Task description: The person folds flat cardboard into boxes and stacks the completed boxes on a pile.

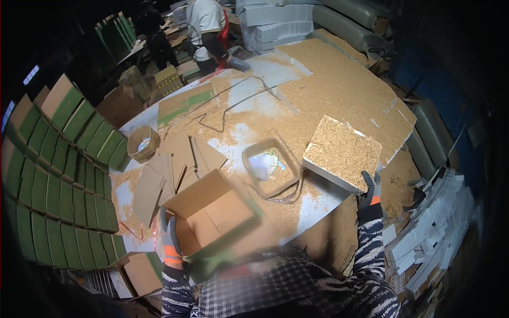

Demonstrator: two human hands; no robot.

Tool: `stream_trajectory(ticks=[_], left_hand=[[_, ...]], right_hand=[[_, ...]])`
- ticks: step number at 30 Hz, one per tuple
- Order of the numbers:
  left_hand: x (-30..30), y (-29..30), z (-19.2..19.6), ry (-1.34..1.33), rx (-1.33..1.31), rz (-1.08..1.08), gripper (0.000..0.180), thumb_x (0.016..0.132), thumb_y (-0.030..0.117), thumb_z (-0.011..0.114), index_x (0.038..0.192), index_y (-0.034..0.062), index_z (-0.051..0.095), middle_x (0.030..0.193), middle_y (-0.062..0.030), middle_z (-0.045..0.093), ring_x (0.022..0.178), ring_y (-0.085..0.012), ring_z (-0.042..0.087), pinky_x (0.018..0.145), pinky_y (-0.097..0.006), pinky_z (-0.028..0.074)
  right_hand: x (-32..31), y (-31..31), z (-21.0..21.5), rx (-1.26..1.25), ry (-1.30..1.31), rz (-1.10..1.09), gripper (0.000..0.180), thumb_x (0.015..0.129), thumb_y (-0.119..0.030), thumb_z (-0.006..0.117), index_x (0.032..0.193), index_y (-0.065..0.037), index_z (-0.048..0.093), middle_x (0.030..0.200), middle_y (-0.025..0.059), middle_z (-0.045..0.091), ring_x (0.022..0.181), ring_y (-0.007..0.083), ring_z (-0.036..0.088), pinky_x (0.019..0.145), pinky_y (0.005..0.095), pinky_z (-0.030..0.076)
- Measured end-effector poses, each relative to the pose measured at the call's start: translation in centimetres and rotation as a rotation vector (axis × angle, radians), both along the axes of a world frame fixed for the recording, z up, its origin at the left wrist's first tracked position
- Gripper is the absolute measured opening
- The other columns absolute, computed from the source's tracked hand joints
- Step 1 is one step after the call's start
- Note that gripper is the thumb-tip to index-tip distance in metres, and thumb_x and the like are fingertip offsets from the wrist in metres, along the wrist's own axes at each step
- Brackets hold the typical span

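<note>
My left hand (170,239), in a grey glove with an orange cuff, grips the left wall of an open cardboard box (212,212). The box is tilted, its inside bare brown and its outer side green. My right hand (371,190), gloved alike, holds the near right corner of a white foam block (343,153), whose top is coated with wood shavings. The block's underside is hidden. Between the two, a basket (271,168) with coloured cards or packets inside lies on the shavings-strewn table (318,209).
Flat cardboard pieces (183,153) and a round basket (143,144) lie at the left. Green-and-brown boxes (58,212) are stacked along the left side. White foam pieces (429,233) pile up at the right. Another person (208,32) stands at the far edge.
</note>
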State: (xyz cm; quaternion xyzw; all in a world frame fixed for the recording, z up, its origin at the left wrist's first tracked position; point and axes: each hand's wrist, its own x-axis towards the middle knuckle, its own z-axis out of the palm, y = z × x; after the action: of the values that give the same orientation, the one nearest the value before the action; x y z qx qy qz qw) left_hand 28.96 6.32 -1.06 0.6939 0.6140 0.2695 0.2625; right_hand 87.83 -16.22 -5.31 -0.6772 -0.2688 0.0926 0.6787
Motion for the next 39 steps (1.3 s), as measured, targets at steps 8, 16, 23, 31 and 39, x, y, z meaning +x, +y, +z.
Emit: stream_trajectory(ticks=[8,16,23,31,39], left_hand=[[-3.3,1.9,-9.5,0.079,0.400,-0.198,0.047,0.105,0.022,0.038,0.145,-0.0010,0.034,0.156,-0.0156,0.029,0.144,-0.0278,0.027,0.118,-0.034,0.022],[0.0,-0.6,-4.5,-0.721,0.094,0.120,0.059,0.093,0.012,0.056,0.148,0.0039,0.034,0.152,-0.0162,0.035,0.137,-0.0212,0.038,0.107,-0.032,0.038],[-15.0,7.5,-15.6,-0.099,0.249,0.001,0.059,0.088,0.017,0.060,0.144,0.0114,0.043,0.147,-0.0140,0.041,0.129,-0.0300,0.045,0.107,-0.041,0.037],[-16.3,16.4,-19.6,0.608,-0.162,0.420,0.101,0.070,0.038,0.076,0.154,0.0207,0.022,0.156,-0.0153,0.027,0.143,-0.0416,0.023,0.116,-0.048,0.023],[-16.6,17.0,-17.8,0.622,0.002,0.355,0.047,0.085,0.016,0.060,0.132,0.0138,0.057,0.124,-0.0136,0.063,0.108,-0.0326,0.062,0.093,-0.042,0.048]], right_hand=[[-14.3,12.9,13.8,-0.223,-0.736,0.753,0.036,0.083,-0.007,0.068,0.118,-0.011,0.063,0.122,0.0191,0.053,0.109,0.0316,0.056,0.093,0.0379,0.046],[-29.6,22.0,5.2,-0.340,-0.407,1.019,0.100,0.069,-0.023,0.082,0.150,-0.006,0.027,0.149,0.0205,0.035,0.137,0.0321,0.037,0.111,0.0370,0.033],[-32.0,21.6,6.7,-0.949,-0.577,1.170,0.083,0.081,-0.027,0.069,0.144,0.003,0.024,0.122,0.0308,0.057,0.116,0.0404,0.057,0.098,0.0401,0.045],[-32.9,23.6,0.7,-1.069,-1.574,1.198,0.027,0.084,-0.013,0.058,0.103,0.003,0.065,0.094,0.0184,0.070,0.085,0.0306,0.070,0.075,0.0410,0.054],[-28.2,21.2,7.4,-0.552,-0.706,0.956,0.032,0.088,-0.020,0.059,0.119,-0.014,0.065,0.109,0.0123,0.069,0.099,0.0334,0.066,0.088,0.0409,0.051]])
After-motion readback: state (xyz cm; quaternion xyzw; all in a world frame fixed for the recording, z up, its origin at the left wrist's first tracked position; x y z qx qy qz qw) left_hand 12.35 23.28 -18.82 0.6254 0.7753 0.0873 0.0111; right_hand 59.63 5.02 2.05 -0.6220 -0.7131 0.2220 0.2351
